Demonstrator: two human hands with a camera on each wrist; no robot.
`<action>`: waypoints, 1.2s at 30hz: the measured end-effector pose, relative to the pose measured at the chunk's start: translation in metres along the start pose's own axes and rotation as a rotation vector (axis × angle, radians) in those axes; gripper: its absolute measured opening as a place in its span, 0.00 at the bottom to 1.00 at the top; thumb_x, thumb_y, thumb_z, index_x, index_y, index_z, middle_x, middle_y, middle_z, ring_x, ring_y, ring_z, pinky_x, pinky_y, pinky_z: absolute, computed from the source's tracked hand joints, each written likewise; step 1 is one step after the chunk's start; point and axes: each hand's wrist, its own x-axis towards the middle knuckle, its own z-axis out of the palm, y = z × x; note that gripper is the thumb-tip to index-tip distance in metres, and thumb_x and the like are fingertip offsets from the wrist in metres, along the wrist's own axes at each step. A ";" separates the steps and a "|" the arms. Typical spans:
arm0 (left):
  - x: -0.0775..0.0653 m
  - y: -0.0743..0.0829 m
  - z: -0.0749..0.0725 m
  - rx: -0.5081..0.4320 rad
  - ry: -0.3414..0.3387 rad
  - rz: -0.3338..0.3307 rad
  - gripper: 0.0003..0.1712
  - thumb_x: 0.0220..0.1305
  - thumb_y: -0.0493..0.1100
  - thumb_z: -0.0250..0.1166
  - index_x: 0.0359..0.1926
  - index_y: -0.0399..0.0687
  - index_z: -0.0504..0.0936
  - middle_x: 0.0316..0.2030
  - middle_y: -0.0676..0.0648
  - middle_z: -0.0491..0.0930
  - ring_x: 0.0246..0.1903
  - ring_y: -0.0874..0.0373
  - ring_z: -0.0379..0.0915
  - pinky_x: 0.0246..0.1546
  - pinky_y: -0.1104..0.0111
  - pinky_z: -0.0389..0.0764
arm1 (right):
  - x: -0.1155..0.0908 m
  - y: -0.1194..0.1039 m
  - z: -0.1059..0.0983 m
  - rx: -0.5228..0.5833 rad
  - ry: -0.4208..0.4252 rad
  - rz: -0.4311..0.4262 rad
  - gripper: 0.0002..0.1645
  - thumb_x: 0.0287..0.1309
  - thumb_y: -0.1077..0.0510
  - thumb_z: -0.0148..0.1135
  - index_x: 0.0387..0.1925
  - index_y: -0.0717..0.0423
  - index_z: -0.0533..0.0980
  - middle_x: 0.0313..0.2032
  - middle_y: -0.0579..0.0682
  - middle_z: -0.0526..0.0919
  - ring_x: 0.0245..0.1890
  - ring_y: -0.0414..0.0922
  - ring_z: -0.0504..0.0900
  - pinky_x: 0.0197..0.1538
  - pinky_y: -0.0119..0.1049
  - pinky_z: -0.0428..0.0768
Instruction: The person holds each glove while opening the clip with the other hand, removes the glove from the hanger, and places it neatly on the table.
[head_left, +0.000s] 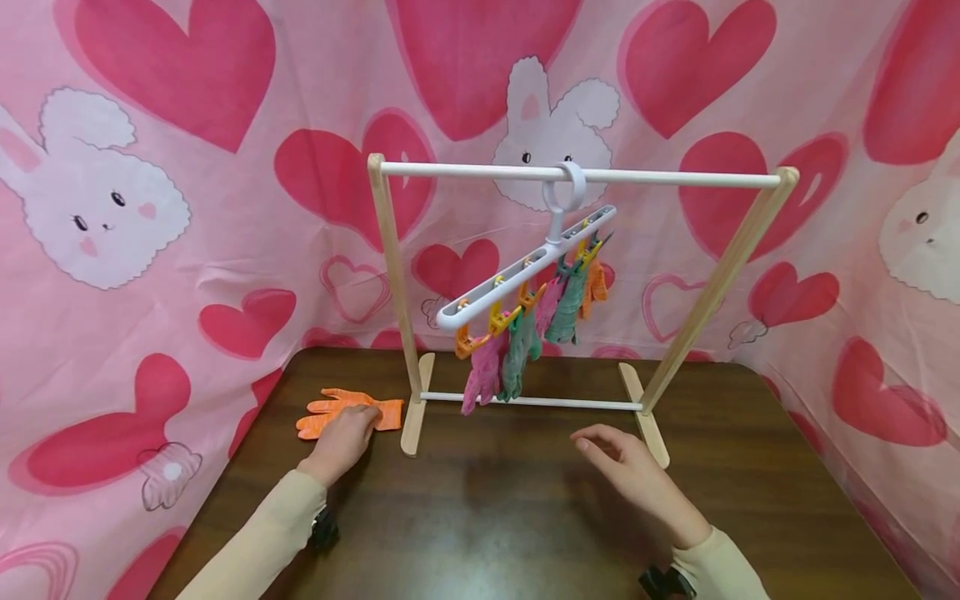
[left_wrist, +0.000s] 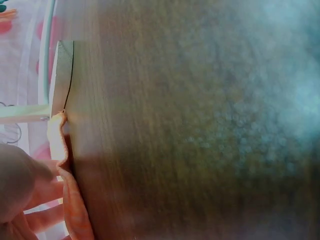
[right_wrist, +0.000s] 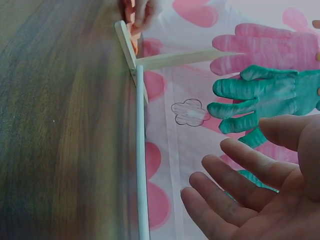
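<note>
An orange glove (head_left: pixel 386 414) lies on the table at the left, its fingers pointing left. My left hand (head_left: pixel 347 437) rests over it near the cuff; in the left wrist view its fingers (left_wrist: pixel 46 218) touch the glove (left_wrist: pixel 77 210). Whether the thumb has any cloth beneath it is hidden. My right hand (head_left: pixel 633 471) is held above the table at the right with loosely bent fingers and nothing in them. A white clip hanger (head_left: pixel 525 271) carries a pink glove (head_left: pixel 483 371), a green glove (head_left: pixel 517 358) and other gloves on coloured clips, including an orange one (head_left: pixel 594 287).
The hanger hooks over the white top bar (head_left: pixel 465 172) of a wooden-legged rack. The rack's left foot (head_left: pixel 417 408) stands just beside the orange glove's cuff, its right foot (head_left: pixel 645 417) beyond my right hand. A pink heart-and-rabbit cloth (head_left: pixel 247 208) surrounds the brown table (head_left: pixel 480 517).
</note>
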 end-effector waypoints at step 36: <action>-0.005 0.020 -0.011 0.004 0.182 0.060 0.16 0.61 0.35 0.75 0.51 0.40 0.85 0.42 0.40 0.86 0.41 0.43 0.83 0.47 0.46 0.84 | 0.006 -0.018 0.006 0.058 0.132 -0.078 0.12 0.74 0.57 0.62 0.54 0.56 0.83 0.51 0.52 0.88 0.49 0.37 0.85 0.52 0.31 0.82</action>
